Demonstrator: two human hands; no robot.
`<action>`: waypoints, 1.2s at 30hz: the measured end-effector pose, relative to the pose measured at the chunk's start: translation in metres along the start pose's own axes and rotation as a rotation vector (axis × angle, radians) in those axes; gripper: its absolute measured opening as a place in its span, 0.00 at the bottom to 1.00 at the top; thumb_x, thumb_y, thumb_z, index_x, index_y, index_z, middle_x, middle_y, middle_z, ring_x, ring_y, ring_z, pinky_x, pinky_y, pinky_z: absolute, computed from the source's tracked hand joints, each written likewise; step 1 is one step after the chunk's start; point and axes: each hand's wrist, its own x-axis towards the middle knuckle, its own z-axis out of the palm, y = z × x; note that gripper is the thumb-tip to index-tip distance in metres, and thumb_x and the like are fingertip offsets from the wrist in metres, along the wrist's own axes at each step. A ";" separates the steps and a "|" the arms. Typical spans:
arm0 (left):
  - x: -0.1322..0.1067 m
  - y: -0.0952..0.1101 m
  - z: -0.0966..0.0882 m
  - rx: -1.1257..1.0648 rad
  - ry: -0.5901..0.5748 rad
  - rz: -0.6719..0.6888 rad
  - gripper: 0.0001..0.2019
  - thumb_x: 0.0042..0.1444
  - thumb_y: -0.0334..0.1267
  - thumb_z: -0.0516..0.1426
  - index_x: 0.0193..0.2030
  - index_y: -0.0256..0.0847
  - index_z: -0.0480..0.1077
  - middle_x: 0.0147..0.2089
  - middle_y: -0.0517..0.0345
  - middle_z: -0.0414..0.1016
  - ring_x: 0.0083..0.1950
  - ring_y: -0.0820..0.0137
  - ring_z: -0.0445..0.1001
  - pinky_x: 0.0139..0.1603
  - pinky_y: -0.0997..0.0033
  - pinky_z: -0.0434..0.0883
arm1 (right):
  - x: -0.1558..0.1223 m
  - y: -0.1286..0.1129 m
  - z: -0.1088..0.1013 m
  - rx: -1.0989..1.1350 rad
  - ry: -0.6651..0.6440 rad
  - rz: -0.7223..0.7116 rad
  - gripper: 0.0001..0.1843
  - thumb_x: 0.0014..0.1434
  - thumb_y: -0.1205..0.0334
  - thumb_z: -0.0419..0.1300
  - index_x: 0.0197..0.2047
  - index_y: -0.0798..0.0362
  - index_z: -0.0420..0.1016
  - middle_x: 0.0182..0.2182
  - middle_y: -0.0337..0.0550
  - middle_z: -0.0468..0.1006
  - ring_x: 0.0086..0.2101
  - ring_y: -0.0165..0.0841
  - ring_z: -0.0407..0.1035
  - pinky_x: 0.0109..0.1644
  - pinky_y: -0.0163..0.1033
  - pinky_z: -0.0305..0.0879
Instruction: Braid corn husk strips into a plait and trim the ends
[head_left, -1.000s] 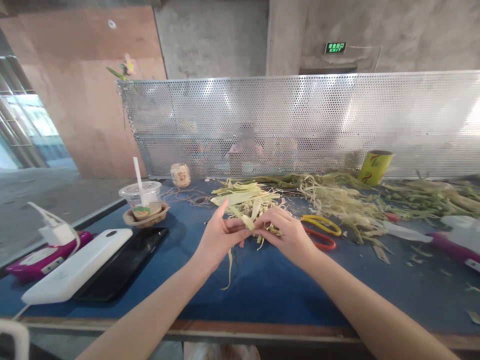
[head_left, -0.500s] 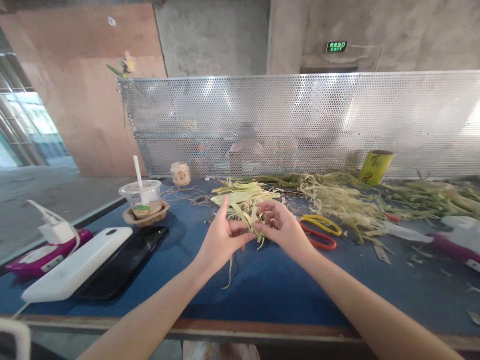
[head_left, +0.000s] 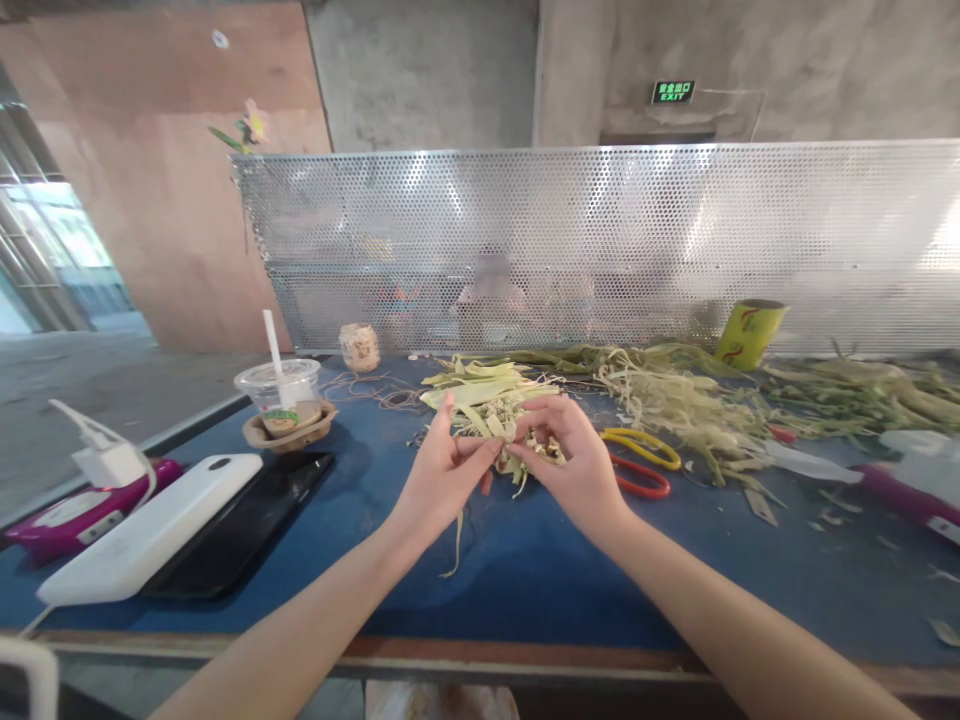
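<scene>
Over a blue table (head_left: 525, 580), my left hand (head_left: 439, 480) and my right hand (head_left: 574, 455) meet on a small woven bundle of pale dried leaf strips (head_left: 517, 440). The left thumb and fingers pinch the bundle's near end, index finger pointing up. The right hand's fingers curl round its right side. A loose strip (head_left: 456, 540) hangs from the bundle down onto the table. Just behind lies a pile of green-yellow leaf strips (head_left: 480, 390).
Yellow and red scissors (head_left: 641, 465) lie right of my hands. More leaf heaps (head_left: 690, 400) and a yellow cup (head_left: 750, 335) stand at the back right. At left are a plastic cup with a straw (head_left: 281, 395), a white power bank (head_left: 150, 530), a black phone (head_left: 240, 525). A perforated metal screen (head_left: 600, 240) closes the back.
My right hand's fingers, spread half a second ago, have closed round the bundle again. Both hands shifted slightly; the left keeps its pinch.
</scene>
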 end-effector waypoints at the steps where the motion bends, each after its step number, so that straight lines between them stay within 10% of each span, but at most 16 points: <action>1: 0.000 0.000 0.000 -0.005 0.010 -0.007 0.47 0.52 0.35 0.55 0.65 0.32 0.22 0.17 0.70 0.64 0.19 0.77 0.61 0.23 0.76 0.59 | 0.000 -0.002 -0.001 -0.057 -0.020 -0.048 0.10 0.50 0.70 0.58 0.37 0.50 0.66 0.29 0.38 0.72 0.29 0.29 0.63 0.35 0.36 0.62; 11: -0.003 -0.001 0.000 -0.005 -0.034 -0.002 0.50 0.51 0.36 0.57 0.64 0.34 0.18 0.16 0.68 0.65 0.19 0.75 0.63 0.23 0.75 0.59 | 0.001 0.000 -0.003 -0.095 -0.045 -0.037 0.06 0.51 0.69 0.58 0.30 0.50 0.75 0.30 0.40 0.74 0.29 0.30 0.67 0.31 0.35 0.65; 19: -0.001 -0.003 -0.004 0.010 0.010 -0.012 0.49 0.51 0.37 0.56 0.64 0.30 0.19 0.16 0.68 0.64 0.19 0.76 0.61 0.23 0.76 0.58 | 0.003 -0.008 -0.013 -0.279 -0.261 -0.468 0.15 0.58 0.71 0.51 0.44 0.48 0.74 0.34 0.44 0.73 0.35 0.32 0.66 0.37 0.38 0.66; 30: -0.004 0.001 -0.001 -0.083 -0.122 -0.027 0.55 0.46 0.34 0.60 0.64 0.35 0.17 0.29 0.59 0.73 0.24 0.76 0.63 0.26 0.75 0.61 | 0.005 0.001 -0.014 -0.278 -0.154 -0.312 0.06 0.54 0.70 0.56 0.29 0.52 0.73 0.26 0.41 0.72 0.29 0.31 0.66 0.33 0.37 0.66; 36: -0.004 -0.004 -0.005 0.126 -0.118 0.003 0.45 0.55 0.39 0.53 0.64 0.30 0.20 0.19 0.69 0.62 0.23 0.75 0.60 0.26 0.75 0.58 | 0.009 -0.007 -0.019 -0.190 -0.209 -0.240 0.06 0.54 0.69 0.56 0.29 0.52 0.74 0.29 0.42 0.75 0.33 0.31 0.69 0.39 0.37 0.66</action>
